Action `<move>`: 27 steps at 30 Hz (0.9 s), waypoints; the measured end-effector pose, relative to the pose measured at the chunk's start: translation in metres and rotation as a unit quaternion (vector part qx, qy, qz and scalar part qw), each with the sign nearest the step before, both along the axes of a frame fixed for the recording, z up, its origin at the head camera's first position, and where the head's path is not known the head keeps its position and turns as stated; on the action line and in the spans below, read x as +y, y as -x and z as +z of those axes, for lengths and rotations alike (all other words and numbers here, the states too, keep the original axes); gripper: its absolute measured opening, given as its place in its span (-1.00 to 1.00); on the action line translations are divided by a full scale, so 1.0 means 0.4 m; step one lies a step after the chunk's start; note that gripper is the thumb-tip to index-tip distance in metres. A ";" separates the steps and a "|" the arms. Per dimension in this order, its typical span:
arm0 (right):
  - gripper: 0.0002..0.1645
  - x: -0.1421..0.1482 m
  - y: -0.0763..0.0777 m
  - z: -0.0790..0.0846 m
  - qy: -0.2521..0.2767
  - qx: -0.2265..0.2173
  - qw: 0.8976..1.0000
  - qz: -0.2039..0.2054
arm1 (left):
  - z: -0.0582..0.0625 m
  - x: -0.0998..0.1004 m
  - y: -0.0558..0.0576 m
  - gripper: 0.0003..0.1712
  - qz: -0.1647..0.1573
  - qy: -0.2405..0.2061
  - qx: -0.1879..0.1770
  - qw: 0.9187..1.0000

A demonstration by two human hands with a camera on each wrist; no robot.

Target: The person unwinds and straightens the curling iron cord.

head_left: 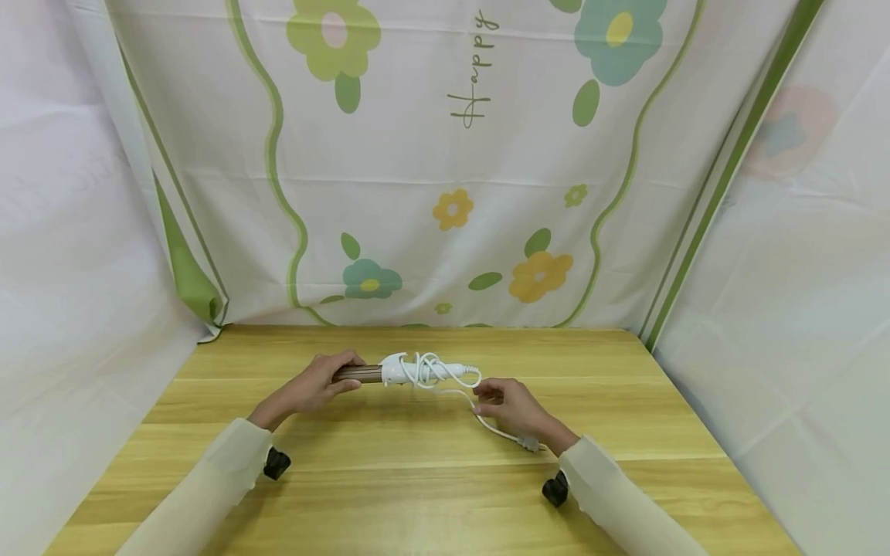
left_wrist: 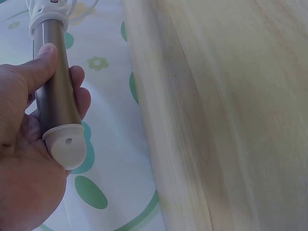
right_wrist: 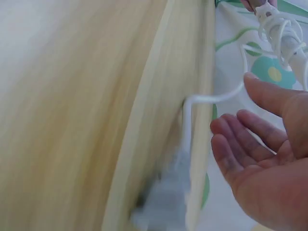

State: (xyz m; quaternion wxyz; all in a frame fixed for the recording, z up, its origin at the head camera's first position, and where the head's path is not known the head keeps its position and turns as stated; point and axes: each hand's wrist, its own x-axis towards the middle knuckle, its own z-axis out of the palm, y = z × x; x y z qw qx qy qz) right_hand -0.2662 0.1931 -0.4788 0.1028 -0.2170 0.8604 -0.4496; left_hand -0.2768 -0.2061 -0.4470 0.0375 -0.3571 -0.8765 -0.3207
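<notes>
- Reference: clock hours were read on the head view, centred on the tabletop, with 12 o'clock at its far edge.
- Surface: the tabletop (head_left: 417,494) was pale yellow-brown with wood grain, its boards running from 9 to 3 o'clock.
- Room, 12 o'clock: a white back cloth (head_left: 417,154) hung behind the far edge. It bore blue, green and orange flowers, wavy green lines and the word "Happy" turned sideways.
- Room, 10 o'clock: a folded green border (head_left: 191,282) met the table's far corner, beside a white left panel (head_left: 69,309).
- Room, 2 o'clock: a green strip (head_left: 737,170) ran down to the other far corner, beside a white right panel (head_left: 799,309).
- Main item: a curling iron (head_left: 395,371) lay crosswise over the 12 o'clock part of the tabletop, barrel toward 9 and handle toward 3.
- Left hand (head_left: 320,384): gripped the bronze barrel, thumb along one side and fingers round the other. A white end cap (left_wrist: 66,148) sat against the palm.
- Right hand (head_left: 514,408): ungripped, fingers loosely bent, just beside the white cord (right_wrist: 186,126).
- Cord: looped round the handle, with its free length passing the right hand.
- Plug (head_left: 528,443): at the right hand's 5 o'clock, blurred in the right wrist view. Contact with the tabletop could not be determined.
</notes>
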 end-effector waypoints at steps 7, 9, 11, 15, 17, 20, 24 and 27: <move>-0.55 -0.065 0.021 -0.012 0.044 -0.028 0.999 0.009 | 0.003 0.001 -0.002 -0.77 0.002 0.008 -0.006 1.000; -0.60 -0.078 0.025 -0.013 0.049 -0.021 0.999 0.006 | 0.004 0.001 -0.002 -0.76 0.001 0.009 -0.006 1.000; -0.64 -0.085 0.029 -0.013 0.049 -0.009 0.999 0.008 | 0.005 0.001 -0.002 -0.76 -0.001 0.009 -0.007 1.000; -0.71 -0.087 0.034 -0.007 0.046 0.004 0.999 0.012 | 0.005 -0.001 -0.001 -0.76 -0.002 0.007 -0.010 1.000; -0.74 -0.084 0.036 -0.003 0.036 0.013 0.999 0.013 | 0.003 -0.002 0.000 -0.76 -0.002 0.007 -0.011 1.000; -0.75 -0.076 0.041 0.000 0.028 0.012 0.999 0.012 | 0.000 -0.006 0.003 -0.77 -0.001 0.009 -0.011 1.000; -0.81 -0.069 0.050 0.001 0.034 -0.005 0.999 -0.016 | -0.002 -0.009 0.005 -0.76 0.000 0.013 -0.009 1.000; -0.87 -0.067 0.059 0.008 0.047 -0.008 0.998 -0.050 | -0.002 -0.010 0.004 -0.76 0.001 0.016 -0.009 1.000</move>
